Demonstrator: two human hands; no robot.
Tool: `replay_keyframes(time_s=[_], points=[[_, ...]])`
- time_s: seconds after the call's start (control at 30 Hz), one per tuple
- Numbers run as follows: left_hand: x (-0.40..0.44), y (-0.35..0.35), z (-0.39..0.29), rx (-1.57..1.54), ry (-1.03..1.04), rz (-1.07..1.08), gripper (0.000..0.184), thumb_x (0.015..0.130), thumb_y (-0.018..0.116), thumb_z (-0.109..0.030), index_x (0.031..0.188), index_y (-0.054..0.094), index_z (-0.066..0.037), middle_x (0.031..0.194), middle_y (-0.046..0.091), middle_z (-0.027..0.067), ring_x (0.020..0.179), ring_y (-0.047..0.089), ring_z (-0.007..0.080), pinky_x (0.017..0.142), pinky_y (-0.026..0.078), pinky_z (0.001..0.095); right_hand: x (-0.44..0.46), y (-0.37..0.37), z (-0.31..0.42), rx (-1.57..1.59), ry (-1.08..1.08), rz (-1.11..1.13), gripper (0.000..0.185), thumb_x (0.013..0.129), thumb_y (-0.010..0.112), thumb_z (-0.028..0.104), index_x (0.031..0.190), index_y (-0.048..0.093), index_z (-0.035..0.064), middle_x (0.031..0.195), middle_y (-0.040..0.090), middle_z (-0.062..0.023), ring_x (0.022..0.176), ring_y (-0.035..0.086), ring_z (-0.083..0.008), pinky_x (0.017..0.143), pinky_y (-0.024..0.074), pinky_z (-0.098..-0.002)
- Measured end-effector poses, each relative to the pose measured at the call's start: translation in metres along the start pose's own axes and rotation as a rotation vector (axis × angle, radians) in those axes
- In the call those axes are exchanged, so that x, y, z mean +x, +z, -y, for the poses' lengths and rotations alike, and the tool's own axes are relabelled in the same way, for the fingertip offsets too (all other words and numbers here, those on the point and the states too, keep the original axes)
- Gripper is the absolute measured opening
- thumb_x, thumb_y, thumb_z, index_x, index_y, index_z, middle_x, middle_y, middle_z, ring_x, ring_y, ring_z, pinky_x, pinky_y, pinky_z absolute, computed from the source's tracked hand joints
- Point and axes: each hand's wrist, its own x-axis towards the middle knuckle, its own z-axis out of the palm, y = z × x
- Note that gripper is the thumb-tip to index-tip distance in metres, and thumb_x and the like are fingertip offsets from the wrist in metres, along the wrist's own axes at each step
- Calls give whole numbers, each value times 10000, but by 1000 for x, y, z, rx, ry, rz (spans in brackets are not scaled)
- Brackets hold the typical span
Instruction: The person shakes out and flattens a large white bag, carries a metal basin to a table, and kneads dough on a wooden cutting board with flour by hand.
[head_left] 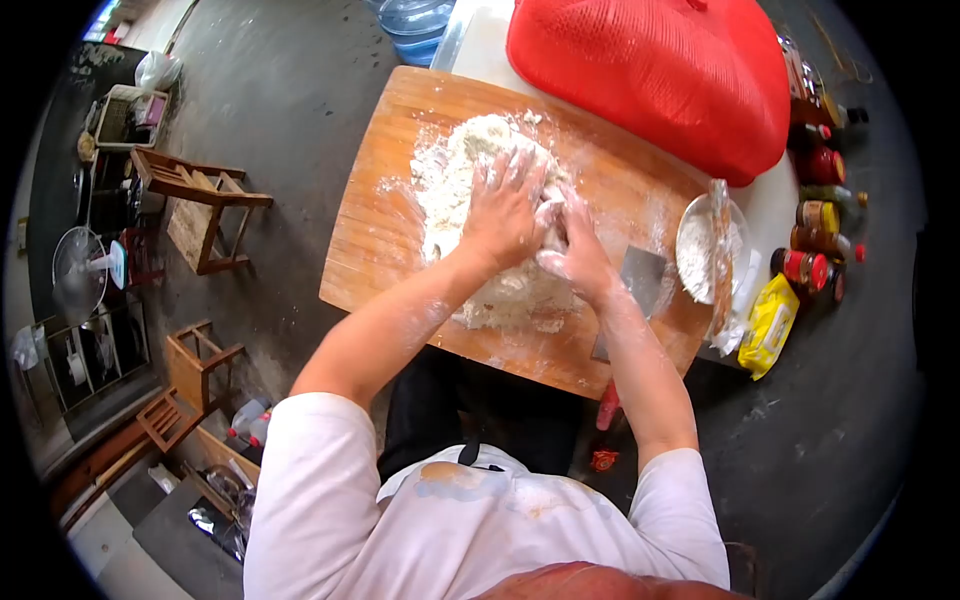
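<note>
A heap of floury dough (482,138) lies on the wooden board (375,240), with loose flour scattered around it. My left hand (505,208) rests on top of the dough, fingers stretched out and dusted white. Against the right side of the heap is my right hand (583,250), its fingers extended and its thumb apart. Both hands touch the dough; their fingertips are partly coated with flour. Just right of my right wrist, a flat metal scraper (643,278) lies on the board, partly hidden by my forearm.
A bowl of flour (692,265) with a floury rolling pin (722,240) across it stands at the right. Behind the board sits a large red bag (650,80). A yellow packet (769,325) and several jars (800,268) are farther right. Wooden chairs (205,205) stand at left.
</note>
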Motion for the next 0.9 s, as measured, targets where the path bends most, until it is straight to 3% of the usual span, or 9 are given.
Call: replay_keyframes(time_s=[0.1,0.13,0.3,0.4,0.6,0.77,0.83,0.87,0.9], points=[[3,-3,-4,19,-54,67,520,864,394,-394,1315,365,-137,1413,250,122,1306,187,335,1048,129,503,0,-8,12,-129,-20,81,651,620,625,129,1230,400,83,1335,259,-238,1261,206,-406,1055,158,-464],[5,-1,-3,42,-58,76,494,844,431,-376,1290,398,-166,1408,264,107,1300,200,321,1039,142,512,-1,0,-6,-427,-178,13,770,669,613,123,1318,215,5,1351,200,-249,1260,217,-396,1053,188,-435],[12,2,5,27,-50,137,518,777,501,-359,1261,434,-189,1390,302,76,1273,244,297,1017,149,544,-6,15,-13,-604,21,40,695,744,580,201,1333,227,94,1387,150,-181,1282,154,-381,1055,157,-466],[17,2,6,-11,-73,163,555,706,543,-361,1242,455,-246,1382,316,57,1263,256,292,1001,135,572,-4,21,-17,-736,179,8,561,857,449,282,1353,210,172,1398,137,-142,1288,147,-355,1041,177,-454],[22,9,11,-1,-32,123,590,680,563,-372,1249,446,-274,1383,311,48,1259,258,285,1000,122,585,0,23,-23,-764,202,-34,575,877,407,329,1370,146,189,1401,113,-131,1288,119,-354,1043,153,-474],[33,7,11,-43,-78,196,577,707,555,-378,1261,434,-271,1389,302,57,1271,241,293,1010,101,588,8,21,-27,-794,220,-59,597,874,397,341,1377,112,189,1412,97,-120,1299,87,-355,1057,125,-464],[36,2,10,-33,-92,243,564,767,478,-465,1292,403,-272,1410,277,56,1314,191,279,1027,66,591,10,19,-30,-758,222,-64,585,868,403,335,1370,149,172,1421,70,-122,1303,80,-352,1065,121,-453],[38,-2,6,-72,-124,301,538,811,431,-446,1315,369,-267,1429,242,61,1333,149,279,1039,41,577,9,18,-32,-868,289,15,605,823,497,320,1339,231,150,1413,111,-146,1298,120,-350,1067,132,-456],[36,-3,5,-64,-104,286,527,840,386,-431,1328,357,-234,1437,224,63,1336,138,276,1040,27,574,5,15,-23,-868,301,11,605,823,497,320,1339,231,150,1413,111,-146,1298,120,-350,1067,133,-456]])
